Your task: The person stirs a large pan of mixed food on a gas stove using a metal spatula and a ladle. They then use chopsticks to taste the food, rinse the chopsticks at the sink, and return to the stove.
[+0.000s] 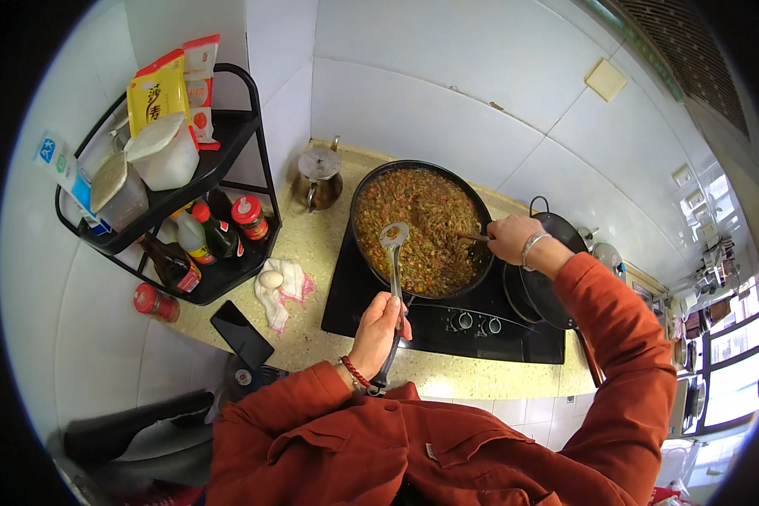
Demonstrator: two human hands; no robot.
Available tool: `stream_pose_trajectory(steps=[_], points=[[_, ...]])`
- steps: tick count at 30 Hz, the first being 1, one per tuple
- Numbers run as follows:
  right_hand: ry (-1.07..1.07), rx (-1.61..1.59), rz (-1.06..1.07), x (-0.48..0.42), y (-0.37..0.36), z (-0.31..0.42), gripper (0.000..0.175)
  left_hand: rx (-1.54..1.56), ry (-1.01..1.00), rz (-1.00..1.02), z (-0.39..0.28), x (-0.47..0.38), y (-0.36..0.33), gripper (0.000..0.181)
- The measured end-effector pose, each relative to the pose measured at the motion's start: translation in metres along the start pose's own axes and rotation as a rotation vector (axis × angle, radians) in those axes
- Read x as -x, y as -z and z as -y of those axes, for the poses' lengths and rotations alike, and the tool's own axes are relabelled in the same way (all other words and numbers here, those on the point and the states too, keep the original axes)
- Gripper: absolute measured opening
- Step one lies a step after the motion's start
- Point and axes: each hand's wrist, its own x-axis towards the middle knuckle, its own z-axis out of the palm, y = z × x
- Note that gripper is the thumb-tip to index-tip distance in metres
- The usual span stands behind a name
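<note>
A wide black pan [355, 240] on the cooktop is full of a chopped brown mixture [427, 209] with red and green bits. My left hand [382, 326] grips a metal spoon [393, 237], its bowl over the near left part of the food. Below that hand runs a black handle [387, 367]; whether it belongs to the spoon or the pan, I cannot tell. At the pan's right rim, my right hand [515, 239] is closed around a wooden utensil [473, 237]. Its far end is buried in the mixture.
Right of the pan is a black wok [553, 294]. A metal pot [319, 180] stands at the back left. Left are a black rack [253, 126] with seasonings, an egg [271, 279] on a cloth [272, 310], and a phone [241, 334]. Two knobs [463, 321] front the cooktop [531, 345].
</note>
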Motion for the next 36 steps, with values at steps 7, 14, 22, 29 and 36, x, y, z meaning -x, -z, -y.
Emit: stream_pose_trajectory(steps=[7, 14, 22, 29, 36], points=[[0.132, 0.212, -0.41, 0.013, -0.006, 0.024, 0.011, -0.104, -0.075, -0.013, 0.003, 0.0, 0.003, 0.029], [0.326, 0.478, -0.617, 0.088, 0.025, 0.046, 0.008, -0.064, -0.106, -0.004, 0.005, 0.0, 0.002, 0.027], [0.113, 0.572, -0.204, 0.105, 0.096, 0.057, 0.01, -0.031, -0.03, 0.003, -0.001, -0.001, -0.001, 0.024], [0.086, 0.495, -0.038, 0.053, 0.105, 0.05, 0.013, -0.018, -0.016, -0.011, -0.002, -0.002, -0.002, 0.025], [0.041, 0.394, 0.096, 0.025, 0.07, 0.021, 0.018, 0.009, 0.014, -0.033, 0.002, -0.004, 0.0, 0.025]])
